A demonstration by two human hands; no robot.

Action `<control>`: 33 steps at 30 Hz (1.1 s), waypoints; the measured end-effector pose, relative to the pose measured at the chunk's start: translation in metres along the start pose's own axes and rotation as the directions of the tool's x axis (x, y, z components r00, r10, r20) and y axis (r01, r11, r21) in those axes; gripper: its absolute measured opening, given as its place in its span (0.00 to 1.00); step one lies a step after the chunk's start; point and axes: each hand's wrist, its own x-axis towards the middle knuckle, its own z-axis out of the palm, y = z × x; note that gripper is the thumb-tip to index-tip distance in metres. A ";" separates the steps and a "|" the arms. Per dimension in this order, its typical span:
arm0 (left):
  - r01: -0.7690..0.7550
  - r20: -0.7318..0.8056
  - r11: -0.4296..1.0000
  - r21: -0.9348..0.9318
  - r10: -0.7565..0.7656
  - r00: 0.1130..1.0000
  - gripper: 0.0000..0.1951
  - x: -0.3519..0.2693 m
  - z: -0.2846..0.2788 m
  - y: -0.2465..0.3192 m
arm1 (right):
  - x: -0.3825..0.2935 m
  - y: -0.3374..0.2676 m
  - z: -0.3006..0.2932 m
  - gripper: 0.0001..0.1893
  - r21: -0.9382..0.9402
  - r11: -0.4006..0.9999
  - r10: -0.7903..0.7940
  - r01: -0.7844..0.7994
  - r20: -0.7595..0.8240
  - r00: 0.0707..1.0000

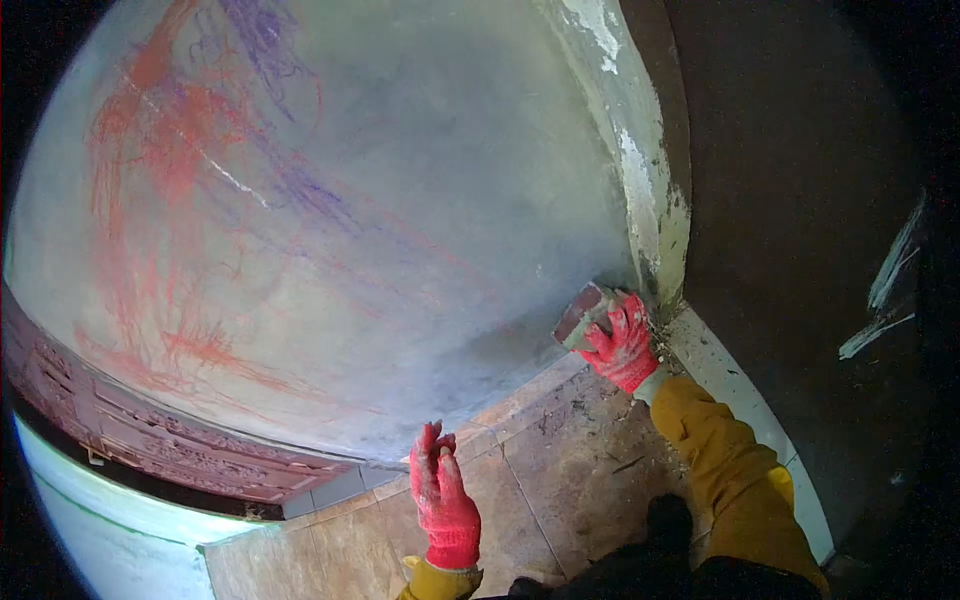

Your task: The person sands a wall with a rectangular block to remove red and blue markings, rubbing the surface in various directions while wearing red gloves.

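My right hand (622, 341), in a red work glove, grips a scraper or sanding block (585, 315) with a flat dark reddish face. It is held against the low right part of a grey-white wall (450, 187), beside the corner. The tool's far side is hidden by my fingers. My left hand (442, 487), in a matching glove soiled at the fingertips, is raised near the wall's foot with nothing visible in it; its fingers are close together and extended. Red and purple scribbles (202, 135) mark the wall's left part.
Peeling paint and plaster (637, 195) run along the wall's edge at right. Debris lies on the tiled floor (540, 465) near the corner. A pale threshold (735, 390) borders a dark surface (795, 187). A carved reddish-brown door or panel (172, 442) stands at lower left.
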 end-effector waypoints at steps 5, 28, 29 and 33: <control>0.033 -0.044 0.998 -0.055 -0.035 0.998 0.20 -0.003 -0.002 -0.007 | 0.166 -0.038 -0.049 0.37 0.011 0.994 0.109 -0.111 -0.316 0.943; 0.020 -0.080 0.986 -0.166 -0.033 0.996 0.22 -0.001 0.001 0.002 | 0.143 -0.035 -0.045 0.37 0.012 0.991 0.132 -0.135 -0.311 0.941; 0.016 -0.068 0.987 -0.158 -0.027 0.997 0.22 -0.001 0.003 0.008 | 0.097 -0.027 -0.025 0.36 0.000 0.992 0.120 -0.124 -0.253 0.960; -0.018 -0.027 0.997 -0.069 0.016 1.000 0.22 -0.003 0.000 0.014 | -0.009 -0.006 -0.008 0.35 0.015 1.000 -0.022 0.021 0.128 0.992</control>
